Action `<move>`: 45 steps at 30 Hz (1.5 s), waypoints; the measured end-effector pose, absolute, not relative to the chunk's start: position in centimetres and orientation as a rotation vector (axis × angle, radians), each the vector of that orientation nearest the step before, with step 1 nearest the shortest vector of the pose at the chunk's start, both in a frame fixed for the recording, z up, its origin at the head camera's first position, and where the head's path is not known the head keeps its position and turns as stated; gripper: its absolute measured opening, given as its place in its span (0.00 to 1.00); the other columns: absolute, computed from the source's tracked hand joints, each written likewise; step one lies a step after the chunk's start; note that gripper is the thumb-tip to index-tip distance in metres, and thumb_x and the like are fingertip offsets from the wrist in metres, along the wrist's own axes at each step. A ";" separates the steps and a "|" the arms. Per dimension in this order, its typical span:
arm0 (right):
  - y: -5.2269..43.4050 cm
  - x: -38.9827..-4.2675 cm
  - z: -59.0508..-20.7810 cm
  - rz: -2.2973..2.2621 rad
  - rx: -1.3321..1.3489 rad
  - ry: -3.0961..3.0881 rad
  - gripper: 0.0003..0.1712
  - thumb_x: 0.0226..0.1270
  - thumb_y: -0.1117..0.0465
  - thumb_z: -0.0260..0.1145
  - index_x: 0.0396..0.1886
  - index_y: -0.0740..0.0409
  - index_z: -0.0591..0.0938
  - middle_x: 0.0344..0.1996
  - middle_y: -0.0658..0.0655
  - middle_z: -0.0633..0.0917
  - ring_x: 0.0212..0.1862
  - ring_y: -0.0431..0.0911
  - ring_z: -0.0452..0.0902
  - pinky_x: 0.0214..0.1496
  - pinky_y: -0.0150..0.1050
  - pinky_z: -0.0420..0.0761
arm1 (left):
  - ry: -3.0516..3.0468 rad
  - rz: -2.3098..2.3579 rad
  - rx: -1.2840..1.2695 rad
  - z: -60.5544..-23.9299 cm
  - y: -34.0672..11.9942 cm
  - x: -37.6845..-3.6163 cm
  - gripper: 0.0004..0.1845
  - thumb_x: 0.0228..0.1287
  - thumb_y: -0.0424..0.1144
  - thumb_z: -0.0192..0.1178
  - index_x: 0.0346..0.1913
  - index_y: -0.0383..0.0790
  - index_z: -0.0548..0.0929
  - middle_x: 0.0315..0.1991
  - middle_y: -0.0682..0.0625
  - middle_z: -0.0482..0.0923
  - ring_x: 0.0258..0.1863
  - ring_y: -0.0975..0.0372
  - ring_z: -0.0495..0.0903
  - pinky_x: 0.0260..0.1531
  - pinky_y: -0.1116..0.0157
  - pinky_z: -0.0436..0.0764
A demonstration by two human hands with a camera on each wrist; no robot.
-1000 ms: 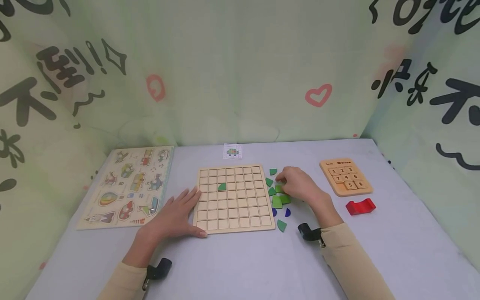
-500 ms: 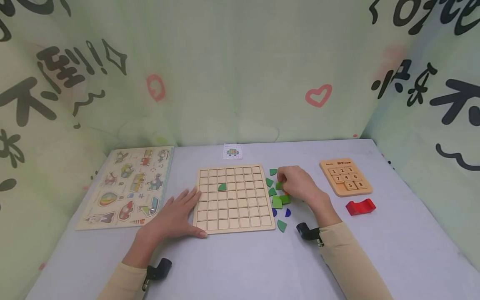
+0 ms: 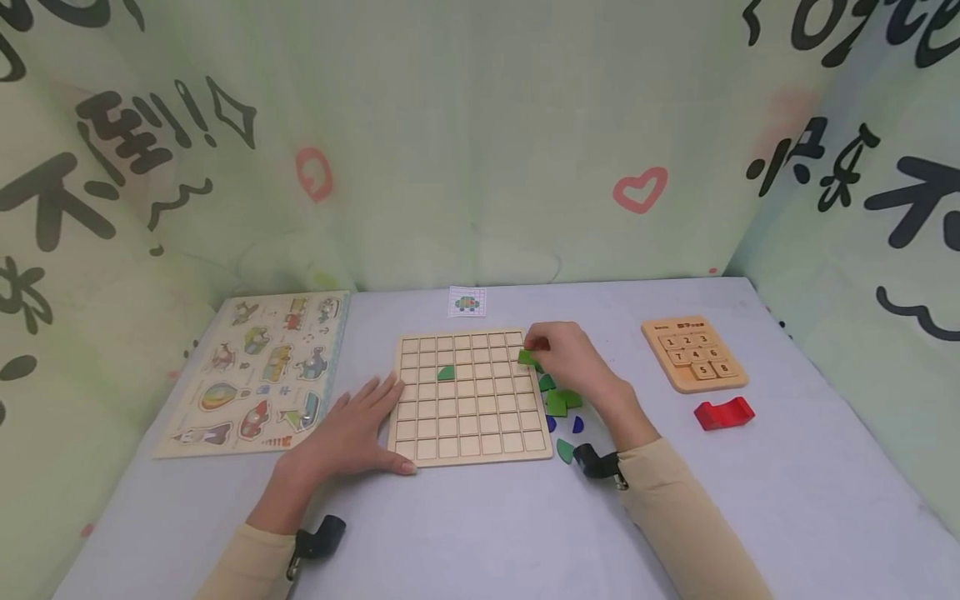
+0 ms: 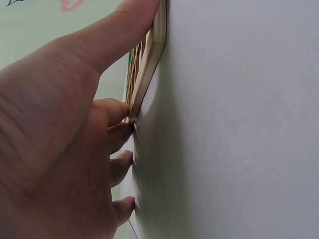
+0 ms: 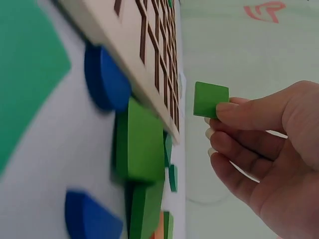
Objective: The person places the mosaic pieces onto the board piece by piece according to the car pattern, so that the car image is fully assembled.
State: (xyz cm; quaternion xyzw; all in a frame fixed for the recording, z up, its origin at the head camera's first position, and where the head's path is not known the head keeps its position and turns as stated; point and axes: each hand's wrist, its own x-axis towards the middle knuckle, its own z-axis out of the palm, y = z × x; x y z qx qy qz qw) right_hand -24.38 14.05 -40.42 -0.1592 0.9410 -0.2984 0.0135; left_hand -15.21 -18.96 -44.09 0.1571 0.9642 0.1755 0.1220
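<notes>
A light wooden grid board (image 3: 467, 425) lies mid-table, with one dark green quarter-round piece (image 3: 446, 373) in a cell of its upper part. My left hand (image 3: 348, 433) rests along the board's left edge, fingers spread and thumb at the near corner. Between thumb and fingers my right hand (image 3: 573, 362) pinches a light green square block (image 5: 211, 99), raised over the board's right edge. Below that hand lie more green square blocks (image 3: 557, 403), dark green quarter-round pieces (image 3: 565, 451) and blue half-round pieces (image 3: 578, 425). An orange piece (image 5: 159, 226) shows in the right wrist view.
A small picture card (image 3: 467, 302) lies behind the board. To the left is a large animal puzzle board (image 3: 258, 375). A wooden number puzzle (image 3: 695, 354) and a red curved block (image 3: 724, 413) sit on the right. Green curtains enclose the white table.
My right hand has picked up a light green square block from the pile and moved it left to the board's right edge. My left hand has stayed in place.
</notes>
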 end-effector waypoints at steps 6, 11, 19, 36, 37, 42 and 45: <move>11.9 -24.4 -40.4 -1.014 -0.580 2.892 0.07 0.65 0.71 0.63 0.36 0.58 0.86 0.34 0.54 0.87 0.38 0.47 0.77 0.44 0.40 0.80 | 2.813 0.513 0.468 -44.2 -19.1 -15.3 0.70 0.37 0.76 0.69 0.80 0.43 0.52 0.81 0.47 0.46 0.81 0.45 0.45 0.75 0.36 0.49; 10.3 -24.5 -40.7 -1.043 -0.607 2.863 0.07 0.66 0.70 0.63 0.36 0.58 0.86 0.34 0.54 0.87 0.38 0.46 0.78 0.44 0.40 0.81 | 2.819 0.500 0.468 -44.2 -19.1 -15.4 0.70 0.37 0.76 0.69 0.80 0.43 0.51 0.81 0.47 0.46 0.81 0.45 0.45 0.75 0.36 0.49; 7.6 -24.6 -41.4 -1.044 -0.662 2.817 0.08 0.65 0.72 0.62 0.35 0.58 0.86 0.34 0.54 0.87 0.37 0.45 0.78 0.42 0.38 0.80 | 2.811 0.506 0.483 -44.3 -18.9 -15.5 0.69 0.38 0.77 0.68 0.80 0.43 0.52 0.81 0.47 0.46 0.81 0.46 0.45 0.75 0.36 0.50; 6.6 -24.1 -41.7 -0.739 -0.690 2.882 0.13 0.63 0.73 0.63 0.38 0.58 0.91 0.39 0.54 0.87 0.47 0.48 0.83 0.51 0.42 0.84 | 2.809 0.519 0.488 -44.1 -18.7 -15.5 0.69 0.38 0.75 0.69 0.80 0.43 0.52 0.81 0.48 0.46 0.81 0.46 0.45 0.75 0.37 0.49; 6.8 -24.1 -41.6 -0.725 -0.688 2.880 0.13 0.64 0.72 0.63 0.39 0.58 0.91 0.40 0.54 0.87 0.47 0.49 0.83 0.51 0.43 0.84 | 2.812 0.519 0.491 -44.1 -18.7 -15.4 0.69 0.38 0.75 0.69 0.79 0.42 0.52 0.81 0.47 0.47 0.81 0.46 0.46 0.75 0.36 0.49; 8.9 -24.1 -41.3 -0.706 -0.635 2.891 0.13 0.66 0.69 0.62 0.46 0.59 0.89 0.45 0.57 0.88 0.49 0.50 0.83 0.53 0.45 0.84 | 2.812 0.516 0.480 -44.1 -18.9 -15.4 0.69 0.38 0.74 0.70 0.80 0.42 0.51 0.81 0.47 0.46 0.81 0.46 0.45 0.75 0.36 0.49; 10.6 -24.3 -41.0 -0.703 -0.574 2.917 0.15 0.66 0.70 0.61 0.47 0.60 0.88 0.45 0.59 0.87 0.46 0.49 0.82 0.50 0.45 0.84 | 2.811 0.514 0.474 -44.1 -19.1 -15.3 0.69 0.39 0.74 0.70 0.80 0.43 0.51 0.82 0.47 0.45 0.81 0.46 0.45 0.75 0.37 0.48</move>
